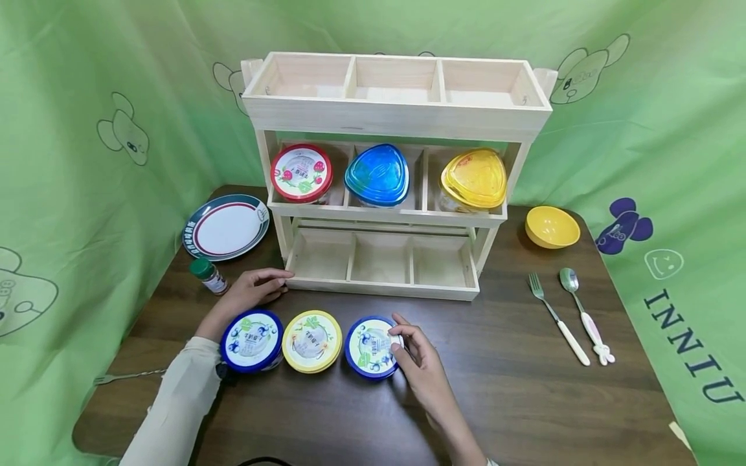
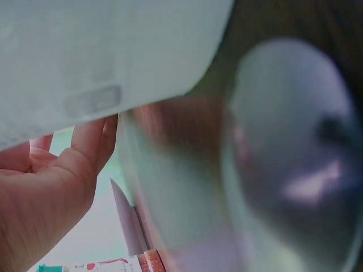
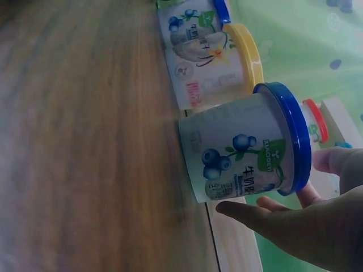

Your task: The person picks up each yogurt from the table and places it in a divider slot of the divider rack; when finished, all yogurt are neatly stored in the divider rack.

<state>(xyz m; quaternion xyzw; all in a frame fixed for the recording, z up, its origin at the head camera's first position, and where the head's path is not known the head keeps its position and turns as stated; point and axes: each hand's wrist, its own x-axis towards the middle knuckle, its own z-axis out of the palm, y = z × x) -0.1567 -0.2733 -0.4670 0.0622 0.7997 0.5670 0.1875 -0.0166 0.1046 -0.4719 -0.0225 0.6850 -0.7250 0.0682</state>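
Observation:
My right hand [image 1: 422, 369] grips a white tub with a blue lid [image 1: 371, 347], its fingers curved about the right side and rim. Blueberries are printed on this tub [image 3: 244, 153], which stands upright on the table in the right wrist view. To its left stand a yellow-lidded tub [image 1: 311, 341] and another blue-lidded tub [image 1: 252, 340], the latter beside my left forearm. My left hand [image 1: 250, 289] reaches to the front left corner of the wooden rack's lowest tray [image 1: 379, 287], fingertips touching it and holding nothing. Blur and a pale surface cover much of the left wrist view.
The rack's middle shelf [image 1: 338, 210] holds red-, blue- and yellow-lidded containers. A plate [image 1: 228, 226] and a green-capped spice jar [image 1: 208, 276] stand left; a fork [image 1: 128, 376] lies nearer. Right are a yellow bowl [image 1: 552, 228], a fork [image 1: 558, 317] and a spoon [image 1: 585, 314].

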